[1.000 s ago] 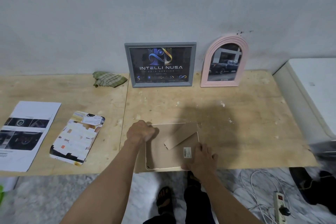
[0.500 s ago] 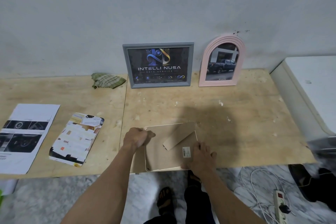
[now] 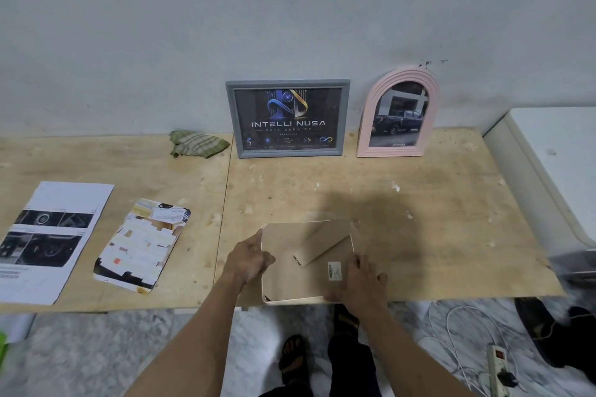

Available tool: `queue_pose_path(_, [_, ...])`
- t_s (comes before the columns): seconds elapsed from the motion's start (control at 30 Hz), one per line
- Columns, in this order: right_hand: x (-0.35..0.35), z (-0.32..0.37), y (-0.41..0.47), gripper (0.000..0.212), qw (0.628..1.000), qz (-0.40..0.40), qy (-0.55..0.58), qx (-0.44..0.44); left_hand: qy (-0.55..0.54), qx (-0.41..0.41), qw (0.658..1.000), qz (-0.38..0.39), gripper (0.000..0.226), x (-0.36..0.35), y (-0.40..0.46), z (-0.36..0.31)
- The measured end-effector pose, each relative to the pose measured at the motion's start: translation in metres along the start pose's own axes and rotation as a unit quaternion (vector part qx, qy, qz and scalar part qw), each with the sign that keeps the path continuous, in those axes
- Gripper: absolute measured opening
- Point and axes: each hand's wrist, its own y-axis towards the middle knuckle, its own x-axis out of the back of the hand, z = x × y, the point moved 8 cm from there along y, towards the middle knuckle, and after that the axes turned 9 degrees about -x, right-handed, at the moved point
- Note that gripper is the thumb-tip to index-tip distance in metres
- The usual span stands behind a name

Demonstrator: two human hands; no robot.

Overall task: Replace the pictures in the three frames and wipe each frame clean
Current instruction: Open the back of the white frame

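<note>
Two hands are working a face-down frame (image 3: 283, 271) at the bench (image 3: 419, 219) front edge. Left grip (image 3: 250, 259) is pinching its left rim; right grip (image 3: 361, 280), fingers curled, is pressing its near-right corner. Risk: frame is overhanging; an uneven pull could be tipping it floorward.

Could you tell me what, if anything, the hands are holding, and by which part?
Both hold the face-down frame: the left hand at its left edge, the right hand at its near right corner.
</note>
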Motion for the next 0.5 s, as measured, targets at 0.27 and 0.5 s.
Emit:
queue_pose_path(0.27, [-0.001, -0.001, 0.0, 0.105, 1.0, -0.005, 0.006, 0.0, 0.06, 0.013, 0.983, -0.172, 0.007, -0.004, -0.023, 0.004])
queue_pose_path(0.5, [-0.003, -0.002, 0.0, 0.106, 1.0, -0.002, 0.014, 0.0, 0.043, 0.014, 0.976, -0.214, 0.039, -0.01, -0.034, 0.004])
